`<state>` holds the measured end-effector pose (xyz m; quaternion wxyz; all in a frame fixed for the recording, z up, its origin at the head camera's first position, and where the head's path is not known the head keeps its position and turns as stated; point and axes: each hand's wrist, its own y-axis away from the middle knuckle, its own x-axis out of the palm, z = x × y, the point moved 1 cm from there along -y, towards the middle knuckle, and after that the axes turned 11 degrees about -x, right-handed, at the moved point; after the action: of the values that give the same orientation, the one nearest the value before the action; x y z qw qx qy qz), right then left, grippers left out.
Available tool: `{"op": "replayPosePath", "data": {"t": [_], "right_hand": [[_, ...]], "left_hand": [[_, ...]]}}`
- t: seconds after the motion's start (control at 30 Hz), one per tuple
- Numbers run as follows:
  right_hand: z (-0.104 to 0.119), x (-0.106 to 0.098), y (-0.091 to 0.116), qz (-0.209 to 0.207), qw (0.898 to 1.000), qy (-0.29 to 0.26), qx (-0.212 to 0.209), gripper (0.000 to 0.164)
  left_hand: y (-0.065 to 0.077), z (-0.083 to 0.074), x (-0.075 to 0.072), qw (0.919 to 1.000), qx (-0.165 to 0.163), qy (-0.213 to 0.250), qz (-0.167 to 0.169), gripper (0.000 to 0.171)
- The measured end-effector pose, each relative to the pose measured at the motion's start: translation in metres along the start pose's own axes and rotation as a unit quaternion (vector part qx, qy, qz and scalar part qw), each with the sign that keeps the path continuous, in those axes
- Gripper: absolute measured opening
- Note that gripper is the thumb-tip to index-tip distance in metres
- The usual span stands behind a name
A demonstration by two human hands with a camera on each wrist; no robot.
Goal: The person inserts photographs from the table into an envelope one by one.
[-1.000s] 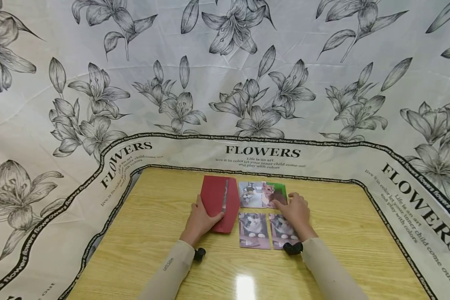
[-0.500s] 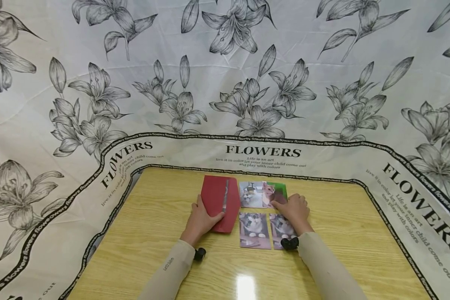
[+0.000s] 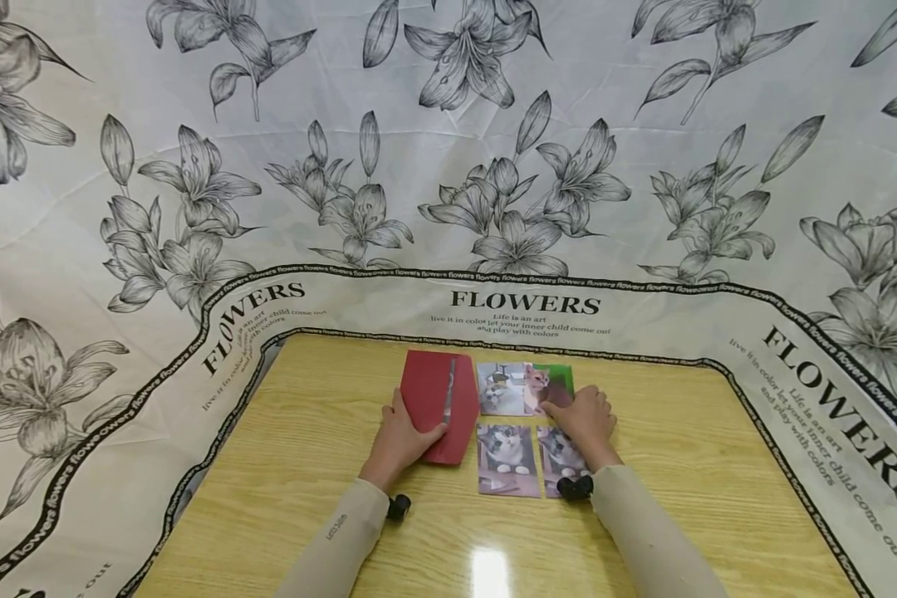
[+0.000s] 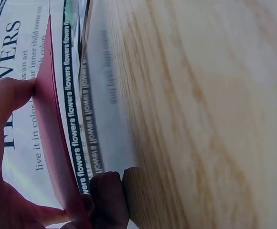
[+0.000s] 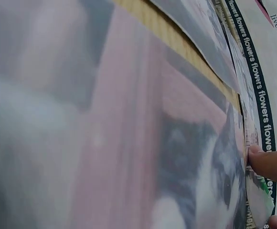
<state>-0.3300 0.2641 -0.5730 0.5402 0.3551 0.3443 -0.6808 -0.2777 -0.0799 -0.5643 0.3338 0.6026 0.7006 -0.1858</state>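
A red envelope [image 3: 428, 386] with a silvery strip lies on its side of the photos, to their left. My left hand [image 3: 396, 444] grips its lower left part, thumb on the face; in the left wrist view the envelope [image 4: 57, 138] stands edge-on between thumb and fingers, raised off the table. My right hand [image 3: 589, 423] pinches the right side of a cat photo with a green background [image 3: 536, 384]. Its thumb [image 5: 270, 162] lies on that photo in the right wrist view; the other fingers are mostly hidden.
A photo with a pale scene [image 3: 499, 390] adjoins the green one. Below lie two matching photos of a grey-and-white cat, one left [image 3: 507, 457] and one right [image 3: 556, 448], partly under the right wrist. A flower-printed cloth [image 3: 523, 311] borders the wooden table [image 3: 306, 399].
My right wrist and forearm have shifted slightly left, while the thumb stays on the green-backed cat photo. The left hand and the envelope have held still.
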Motion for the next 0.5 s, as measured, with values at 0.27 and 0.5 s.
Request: {"op": "replayPosePath", "data": {"t": [0.27,0.5], "right_hand": [[-0.004,-0.005,0.004,-0.02,0.999,-0.033,-0.02,0.067],[-0.01,-0.019,0.005,0.012,0.999,-0.044,-0.023,0.056]], "left_hand": [[-0.002,0.001,0.001,1.0,0.0,0.001,0.0,0.123],[-0.002,0.002,0.002,1.0,0.0,0.007,-0.001,0.122]]}}
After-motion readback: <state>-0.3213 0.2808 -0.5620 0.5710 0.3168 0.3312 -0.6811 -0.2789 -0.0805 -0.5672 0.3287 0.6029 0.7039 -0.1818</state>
